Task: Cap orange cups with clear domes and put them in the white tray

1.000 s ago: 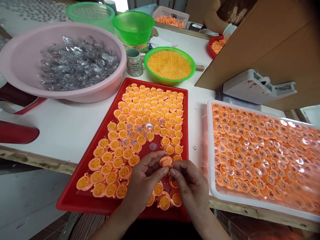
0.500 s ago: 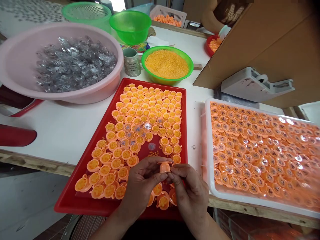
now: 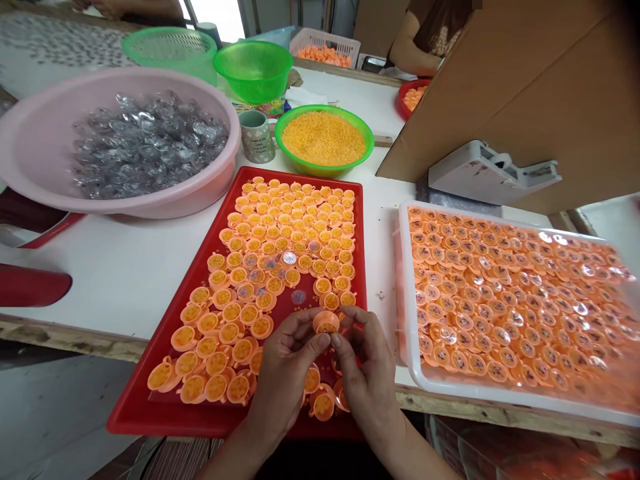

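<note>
Between the fingertips of my left hand point(image 3: 287, 363) and my right hand point(image 3: 365, 363) is a small orange toy cup point(image 3: 326, 321), its round opening tilted toward me. Both hands pinch it from the sides, thumbs at the near rim. Beneath them lies a red tray point(image 3: 165, 419) filled with similar orange cups point(image 3: 231, 311) on saucers, holding yellow bits. A few clear round lids point(image 3: 299, 297) with dark prints lie loose among the cups, near the bare strip of tray ahead of my hands. My palms hide some cups.
A white bin point(image 3: 415, 360) of lidded orange cups stands right. A pink basin point(image 3: 220, 183) of clear pieces is at left. Behind the tray are a mug point(image 3: 257, 138) and a green bowl point(image 3: 367, 152) of yellow beads. A cardboard panel point(image 3: 480, 93) and tape dispenser point(image 3: 485, 175) stand right; a person's arm point(image 3: 415, 57) is beyond.
The cup has turned in my fingers: half a second ago it showed side-on, and now its opening faces me. The view has shifted slightly. Both hands keep hold.
</note>
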